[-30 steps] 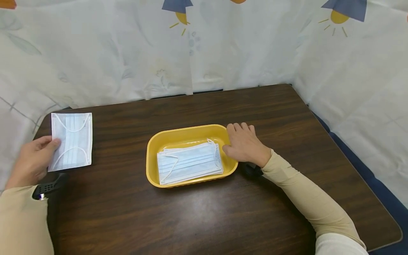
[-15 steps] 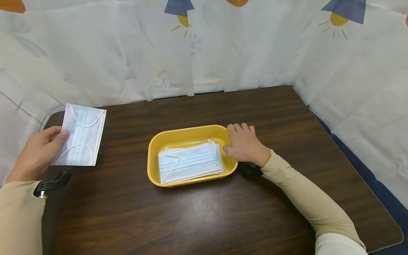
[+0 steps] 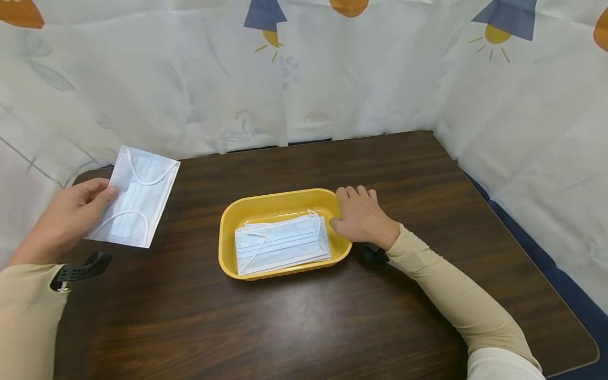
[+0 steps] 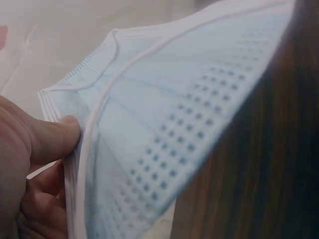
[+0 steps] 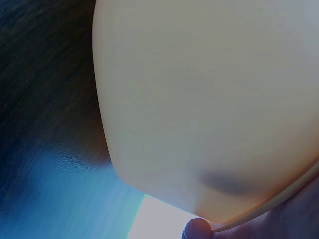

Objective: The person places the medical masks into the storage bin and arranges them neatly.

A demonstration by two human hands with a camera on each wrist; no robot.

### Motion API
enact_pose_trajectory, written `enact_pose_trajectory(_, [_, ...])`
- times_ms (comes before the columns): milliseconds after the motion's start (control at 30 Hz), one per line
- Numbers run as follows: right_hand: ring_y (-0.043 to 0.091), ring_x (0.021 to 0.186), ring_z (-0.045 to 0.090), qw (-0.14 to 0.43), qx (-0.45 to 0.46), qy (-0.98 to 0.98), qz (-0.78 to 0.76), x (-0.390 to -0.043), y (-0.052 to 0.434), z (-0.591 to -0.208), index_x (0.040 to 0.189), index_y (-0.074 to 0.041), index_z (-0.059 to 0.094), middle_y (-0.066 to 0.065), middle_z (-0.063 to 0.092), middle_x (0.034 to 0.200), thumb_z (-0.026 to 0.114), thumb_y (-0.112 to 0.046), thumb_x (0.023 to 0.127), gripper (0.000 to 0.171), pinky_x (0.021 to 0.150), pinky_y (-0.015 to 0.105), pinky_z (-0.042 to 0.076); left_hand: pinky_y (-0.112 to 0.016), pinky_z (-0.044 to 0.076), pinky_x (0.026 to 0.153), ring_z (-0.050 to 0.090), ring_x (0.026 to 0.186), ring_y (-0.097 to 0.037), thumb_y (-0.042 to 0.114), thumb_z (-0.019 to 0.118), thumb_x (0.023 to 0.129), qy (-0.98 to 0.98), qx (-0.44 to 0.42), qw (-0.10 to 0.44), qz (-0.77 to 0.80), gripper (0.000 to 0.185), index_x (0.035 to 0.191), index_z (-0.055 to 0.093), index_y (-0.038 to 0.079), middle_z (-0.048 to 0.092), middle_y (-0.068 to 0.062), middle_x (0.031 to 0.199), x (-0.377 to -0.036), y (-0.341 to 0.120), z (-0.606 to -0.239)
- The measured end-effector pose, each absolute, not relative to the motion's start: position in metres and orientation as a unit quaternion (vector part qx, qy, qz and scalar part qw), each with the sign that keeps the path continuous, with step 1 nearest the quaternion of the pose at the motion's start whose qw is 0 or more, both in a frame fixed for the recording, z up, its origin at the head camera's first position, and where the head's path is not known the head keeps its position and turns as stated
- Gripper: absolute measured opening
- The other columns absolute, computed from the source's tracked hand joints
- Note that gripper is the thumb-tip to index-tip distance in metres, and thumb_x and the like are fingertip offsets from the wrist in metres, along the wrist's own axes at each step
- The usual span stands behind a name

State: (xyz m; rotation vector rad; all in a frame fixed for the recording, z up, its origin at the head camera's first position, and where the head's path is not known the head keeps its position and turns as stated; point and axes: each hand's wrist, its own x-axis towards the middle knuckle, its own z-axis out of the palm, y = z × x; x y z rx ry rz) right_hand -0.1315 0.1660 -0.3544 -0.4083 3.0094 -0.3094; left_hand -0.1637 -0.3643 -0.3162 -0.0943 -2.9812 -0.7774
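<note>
At the left of the head view, my left hand (image 3: 71, 216) pinches a light blue face mask (image 3: 142, 198) by its near left edge, thumb on top. The mask is tilted above the table, its white ear loops facing up. In the left wrist view the mask (image 4: 144, 114) spreads out from the thumb (image 4: 60, 137). My right hand (image 3: 363, 219) grips the right rim of a yellow plastic basket (image 3: 271, 203). Several more face masks (image 3: 282, 245) lie stacked inside it. The basket's outer wall (image 5: 199, 99) fills most of the right wrist view, with a fingertip (image 5: 197, 229) at the bottom.
The basket stands on a dark wood-grain table (image 3: 285, 327). A white patterned curtain (image 3: 190, 79) hangs behind the table and along its sides. Dark blue fabric (image 3: 546, 269) shows beyond the right edge.
My left hand has brought the mask to the right and slightly up, and the mask has turned clockwise. The right hand and the basket have stayed in place.
</note>
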Motion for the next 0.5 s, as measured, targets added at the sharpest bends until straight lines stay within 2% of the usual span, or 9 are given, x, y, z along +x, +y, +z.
enact_pose_trajectory(100, [0.031, 0.092, 0.042, 0.045, -0.132, 0.985, -0.1, -0.133, 0.165, -0.354, 0.118, -0.004, 0.052, 0.008, 0.054, 0.098, 0.053, -0.032, 0.089, 0.04, 0.083, 0.044, 0.027, -0.025, 0.041, 0.054, 0.048, 0.064, 0.002, 0.035, 0.049, 0.107, -0.966, -0.044, 0.034, -0.251, 0.044, 0.129, 0.06, -0.001, 0.066, 0.0, 0.085, -0.164, -0.356, -0.31])
enact_pose_trajectory(200, [0.031, 0.093, 0.042, 0.047, -0.131, 0.985, -0.098, -0.134, 0.164, -0.354, 0.12, -0.004, 0.052, 0.008, 0.054, 0.1, 0.054, -0.032, 0.089, 0.042, 0.084, 0.044, 0.027, -0.025, 0.041, 0.055, 0.049, 0.063, 0.001, 0.034, 0.05, 0.107, -0.963, -0.058, 0.034, -0.26, 0.038, 0.124, 0.063, 0.004, 0.059, 0.019, 0.077, -0.165, -0.35, -0.304])
enact_pose_trajectory(333, [0.031, 0.092, 0.041, 0.047, -0.133, 0.985, -0.097, -0.136, 0.163, -0.355, 0.119, -0.004, 0.051, 0.009, 0.053, 0.098, 0.053, -0.03, 0.089, 0.04, 0.082, 0.044, 0.027, -0.023, 0.041, 0.057, 0.052, 0.064, 0.0, 0.034, 0.052, 0.106, -0.958, -0.076, 0.029, -0.274, 0.033, 0.122, 0.065, 0.008, 0.057, 0.025, 0.074, -0.166, -0.343, -0.298])
enact_pose_trajectory(500, [0.03, 0.088, 0.04, 0.042, -0.137, 0.985, -0.093, -0.138, 0.161, -0.355, 0.113, -0.004, 0.051, 0.008, 0.051, 0.094, 0.052, -0.029, 0.089, 0.034, 0.08, 0.043, 0.025, -0.019, 0.043, 0.06, 0.056, 0.066, 0.0, 0.035, 0.054, 0.106, -0.955, -0.091, 0.013, -0.283, 0.038, 0.131, 0.063, 0.009, 0.059, 0.027, 0.078, -0.168, -0.333, -0.29])
